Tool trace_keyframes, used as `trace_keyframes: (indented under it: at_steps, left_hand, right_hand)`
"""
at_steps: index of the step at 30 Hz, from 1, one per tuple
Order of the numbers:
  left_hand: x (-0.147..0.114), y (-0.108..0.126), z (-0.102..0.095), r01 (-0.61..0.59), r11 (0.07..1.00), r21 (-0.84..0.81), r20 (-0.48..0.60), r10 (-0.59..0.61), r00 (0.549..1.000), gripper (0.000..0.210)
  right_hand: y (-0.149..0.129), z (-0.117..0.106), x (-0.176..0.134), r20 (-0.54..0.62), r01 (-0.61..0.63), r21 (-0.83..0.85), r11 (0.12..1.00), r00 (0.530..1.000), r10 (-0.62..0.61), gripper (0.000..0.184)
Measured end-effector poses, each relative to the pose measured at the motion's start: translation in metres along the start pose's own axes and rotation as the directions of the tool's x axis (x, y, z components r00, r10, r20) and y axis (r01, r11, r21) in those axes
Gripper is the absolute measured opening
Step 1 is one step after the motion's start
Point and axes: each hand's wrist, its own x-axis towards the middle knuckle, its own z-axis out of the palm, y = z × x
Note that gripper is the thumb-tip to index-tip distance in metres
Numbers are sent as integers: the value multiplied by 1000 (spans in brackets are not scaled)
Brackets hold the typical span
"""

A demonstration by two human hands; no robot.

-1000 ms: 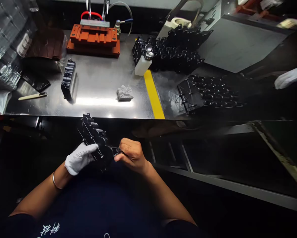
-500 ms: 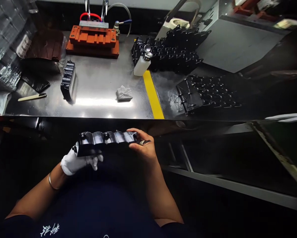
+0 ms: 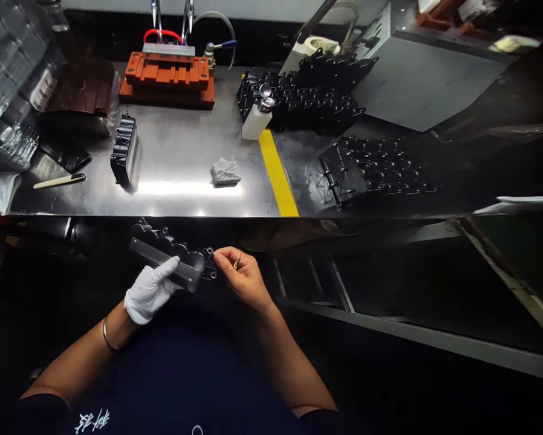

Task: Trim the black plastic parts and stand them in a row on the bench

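Note:
In my gloved left hand [image 3: 151,290] is a black molded plastic housing [image 3: 168,246], tilted down to the right, its flat grey side facing me. The gloved thumb lies across that flat side; the other fingers are behind it. My bare right hand [image 3: 244,279] is closed in a pinch at the housing's right end, touching it beside a small ringed lug. A small slim tool [image 3: 238,261] with a metallic look pokes out between its fingers, mostly hidden. Another black housing [image 3: 124,148] stands on the metal bench, at the left.
On the bench [image 3: 176,145] are an orange fixture [image 3: 167,75], a white pump bottle [image 3: 256,122], a grey folded pad [image 3: 225,172] and a pale-handled knife-like tool [image 3: 59,180]. Many black parts [image 3: 308,90] are stacked right of the yellow tape [image 3: 278,175]. The bench's front edge lies beyond my hands.
The housing has turned from level, ridged side showing, to tilted with its flat side showing. My left thumb now lies over it; my right hand has shifted left and down to its end.

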Motion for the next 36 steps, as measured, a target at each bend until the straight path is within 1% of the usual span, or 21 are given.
trace_keyframes:
  at_steps: [1, 2, 4, 6, 8, 9, 10, 12, 13, 14, 15, 16, 17, 19, 20, 21, 23, 25, 27, 32, 36]
  left_hand:
    - [1, -1, 1, 42, 998, -48, -14, -43, 999, 10]
    - [2, -3, 3, 90, 991, -100, -29, -93, 995, 7]
    - [5, -5, 4, 173, 967, -186, -55, -186, 981, 17]
    - [6, -6, 2, 203, 957, -206, -64, -220, 973, 20]
    - [5, -5, -4, 161, 972, -172, -33, -169, 985, 13]
    - [3, -3, -8, 124, 982, -143, -5, -126, 992, 10]
    - [1, -1, -11, 85, 990, -108, 32, -82, 996, 14]
    - [-3, 4, -18, 23, 999, -22, 119, -21, 993, 33]
    - [-4, 7, -20, 10, 1000, 27, 162, -14, 987, 41]
    - [-6, 10, -21, 7, 997, 72, 200, -21, 980, 45]
    - [-7, 13, -22, 11, 994, 110, 231, -36, 972, 47]
    - [-8, 15, -23, 16, 990, 139, 254, -52, 966, 47]
    - [-9, 18, -22, 20, 986, 163, 269, -64, 961, 44]
    - [-8, 20, -21, 28, 979, 204, 289, -88, 953, 38]
    - [-8, 21, -20, 35, 973, 228, 296, -103, 950, 34]
    - [-8, 21, -19, 40, 967, 251, 299, -117, 947, 31]
    - [-8, 19, -17, 34, 963, 266, 295, -115, 949, 32]
    - [-8, 16, -16, 6, 971, 237, 287, -76, 955, 39]
    - [-8, 11, -16, -8, 979, 202, 273, -49, 961, 45]
    - [-5, 0, -17, 1, 996, 88, 201, -18, 979, 36]
    - [-5, -6, -18, 31, 999, 10, 156, -32, 987, 31]
  right_hand:
    - [-1, 1, -1, 1, 21, -13, 1000, 1000, -21, 32]
    - [-2, 3, -2, -2, 38, -25, 999, 999, -38, 32]
    - [-1, 6, -5, -26, 75, -78, 994, 997, -77, 30]
    - [4, 5, -6, -76, 138, -202, 970, 985, -156, 27]
    - [12, -2, -4, -110, 192, -384, 903, 962, -251, 25]
    - [15, -7, -3, -115, 193, -484, 853, 953, -280, 23]
    - [18, -13, -1, -114, 175, -580, 796, 950, -292, 22]
    - [17, -23, 1, -89, 130, -720, 681, 957, -276, 26]
    - [14, -27, 1, -51, 138, -752, 645, 963, -265, 28]
    - [8, -28, 1, 14, 184, -751, 634, 965, -263, 29]
    - [1, -28, 0, 106, 264, -715, 647, 956, -273, 29]
    - [-7, -26, -1, 218, 368, -648, 667, 928, -301, 31]
    - [-15, -23, -2, 325, 471, -562, 680, 882, -342, 36]
    - [-27, -14, -2, 469, 629, -417, 656, 767, -438, 47]
    - [-30, -10, -1, 509, 683, -376, 626, 717, -476, 51]
    - [-31, -6, 1, 532, 721, -354, 596, 679, -506, 54]
    - [-28, -1, 4, 532, 763, -343, 548, 638, -556, 53]
    - [-21, 0, 8, 493, 774, -363, 519, 632, -598, 53]
    - [-16, -2, 10, 442, 763, -416, 495, 645, -623, 54]
    - [-15, -4, 12, 422, 742, -510, 435, 656, -626, 56]
    - [-17, 0, 11, 341, 699, -552, 455, 687, -641, 49]
